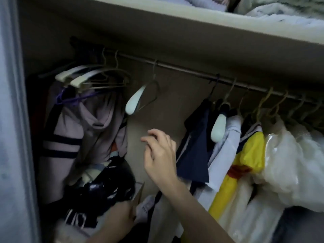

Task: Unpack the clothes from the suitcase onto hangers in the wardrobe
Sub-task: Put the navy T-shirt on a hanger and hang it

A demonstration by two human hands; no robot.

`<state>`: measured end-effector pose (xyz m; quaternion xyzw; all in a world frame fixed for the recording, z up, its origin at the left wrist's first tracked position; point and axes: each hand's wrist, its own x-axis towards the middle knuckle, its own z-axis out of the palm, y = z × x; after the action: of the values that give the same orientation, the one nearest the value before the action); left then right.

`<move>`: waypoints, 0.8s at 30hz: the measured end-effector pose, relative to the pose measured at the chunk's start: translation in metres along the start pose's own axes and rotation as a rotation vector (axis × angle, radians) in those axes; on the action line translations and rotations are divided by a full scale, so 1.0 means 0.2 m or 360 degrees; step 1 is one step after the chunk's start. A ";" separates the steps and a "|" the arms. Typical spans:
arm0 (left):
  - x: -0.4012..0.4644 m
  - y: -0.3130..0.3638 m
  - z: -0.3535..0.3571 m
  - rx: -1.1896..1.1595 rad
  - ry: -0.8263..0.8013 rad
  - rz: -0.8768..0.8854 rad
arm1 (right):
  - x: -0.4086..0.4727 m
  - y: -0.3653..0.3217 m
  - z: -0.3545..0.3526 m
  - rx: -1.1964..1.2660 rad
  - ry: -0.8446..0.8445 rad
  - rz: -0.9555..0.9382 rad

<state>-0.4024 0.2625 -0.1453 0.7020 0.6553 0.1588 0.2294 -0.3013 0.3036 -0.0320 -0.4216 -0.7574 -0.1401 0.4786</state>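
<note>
**Right hand raised in wardrobe gap, empty hanger above it**

The right hand [160,155] is raised inside the wardrobe, in the gap between two groups of hung clothes. Its fingers are loosely curled and slightly apart; nothing is gripped. It is seen just beside the navy garment [194,148], possibly touching its edge; contact cannot be confirmed.

The left hand [121,220] is seen low in the frame, partly blurred. It is held against a tan cardboard-like flap [139,193], near the dark bundle; whether the fingers are clamped on it cannot be told.

The rail [184,70] is run from upper left down to the right under the shelf [192,32]. One empty hanger [135,99] with a pale blue-white padded end is hung alone from the rail, tilted, above and left of the right hand.

On the left, several empty hangers [82,78] are bunched together above a lilac hooded top [73,127] with dark sleeve stripes. Below it, a dark shiny bundle [103,188] is piled.

On the right, clothes are hung close together: the navy garment, a white shirt [226,142], a yellow item [249,155], and pieces in clear plastic covers [289,163]. A second padded hanger end [218,128] is visible between the navy garment and the white shirt.

Folded pale bedding [280,13] is stacked on the shelf. The suitcase is out of frame.
</note>
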 end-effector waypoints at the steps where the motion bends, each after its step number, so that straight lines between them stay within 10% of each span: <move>1: -0.03 -0.08 -0.02 -0.0050 -0.0043 -0.0062 | -0.05 -0.05 0.05 0.0068 -0.0060 0.0047; 13: -0.83 -1.13 -0.06 -0.1197 0.0846 -0.1149 | -0.68 -0.59 0.70 0.0888 -0.0815 0.0113; 24: -1.54 -1.50 0.25 -0.1432 0.1330 -0.2040 | -1.26 -1.08 1.10 0.1222 -0.1840 -0.0110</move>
<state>-0.6588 -0.0379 -0.3221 -0.0718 0.8281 0.4858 0.2704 -0.5537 0.1804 -0.3139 -0.2049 -0.8997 0.3697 0.1090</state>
